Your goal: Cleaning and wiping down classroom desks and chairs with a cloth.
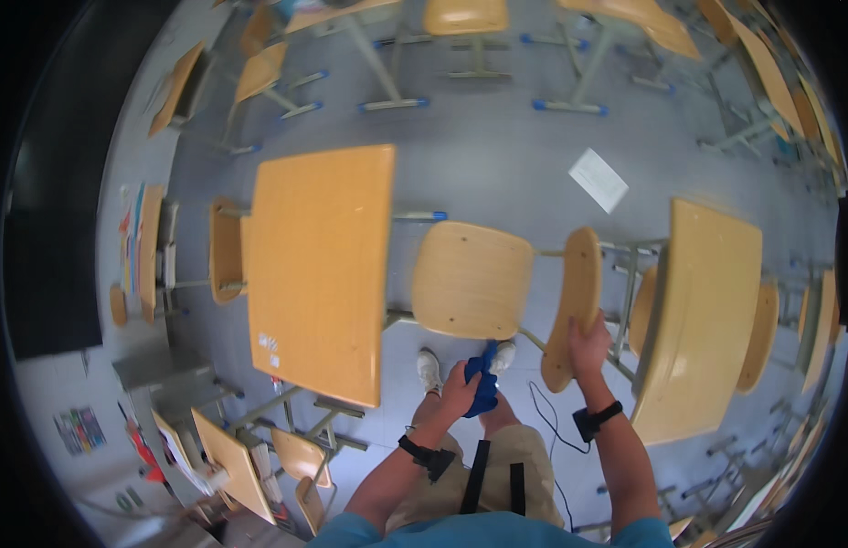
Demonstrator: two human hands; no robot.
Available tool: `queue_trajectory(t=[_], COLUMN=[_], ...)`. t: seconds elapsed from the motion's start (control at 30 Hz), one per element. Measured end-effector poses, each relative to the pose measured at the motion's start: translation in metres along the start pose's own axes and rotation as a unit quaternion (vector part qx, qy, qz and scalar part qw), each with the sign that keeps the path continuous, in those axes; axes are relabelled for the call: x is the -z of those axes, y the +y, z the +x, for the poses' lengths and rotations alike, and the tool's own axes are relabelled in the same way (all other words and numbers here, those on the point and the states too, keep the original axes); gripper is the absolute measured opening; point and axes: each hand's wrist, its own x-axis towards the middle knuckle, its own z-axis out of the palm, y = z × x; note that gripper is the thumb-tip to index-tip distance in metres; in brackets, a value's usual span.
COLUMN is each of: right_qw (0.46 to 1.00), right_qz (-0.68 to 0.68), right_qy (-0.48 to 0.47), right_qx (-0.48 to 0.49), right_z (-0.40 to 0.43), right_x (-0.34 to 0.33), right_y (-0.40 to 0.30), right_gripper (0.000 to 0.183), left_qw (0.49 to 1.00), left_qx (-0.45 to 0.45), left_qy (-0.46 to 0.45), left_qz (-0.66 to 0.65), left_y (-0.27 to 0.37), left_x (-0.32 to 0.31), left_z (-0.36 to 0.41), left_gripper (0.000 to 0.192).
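A crumpled blue cloth (483, 387) is gripped in my left hand (458, 392), held low in front of my legs. My right hand (590, 346) grasps the near end of the wooden backrest (576, 301) of a chair. The chair's wooden seat (473, 279) lies just beyond my shoes, between two desks. To its left stands a wooden-topped desk (318, 274) with small white stickers at its near left corner. The blue cloth hangs close to the seat's near edge; whether they touch I cannot tell.
Another wooden desk (705, 322) stands close on the right, behind the backrest. A white sheet of paper (598, 180) lies on the grey floor. A black cable (551, 425) hangs near my right wrist. More desks and chairs (466, 17) line the far side.
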Motion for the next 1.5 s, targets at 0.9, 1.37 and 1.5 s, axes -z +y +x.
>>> queue_trajectory(t=[0.9, 1.37, 1.5], right_qw=[0.768, 0.84, 0.807], right_qz=[-0.529, -0.215, -0.303], right_qy=[-0.233, -0.291, -0.339], right_qx=[0.277, 0.404, 0.378], right_z=[-0.166, -0.247, -0.247], right_x=[-0.039, -0.132, -0.17], right_y=[-0.11, -0.29, -0.31], right_gripper=[0.036, 0.031, 0.029], left_qw=[0.875, 0.693, 0.714], left_qx=[0.001, -0.005, 0.009], left_qy=[0.413, 0.422, 0.421], left_qz=[-0.254, -0.584, -0.56], left_y=[-0.204, -0.231, -0.241], left_x=[0.395, 0.438, 0.461], left_z=[-0.303, -0.294, -0.268], left_gripper=[0.029, 0.023, 0.025])
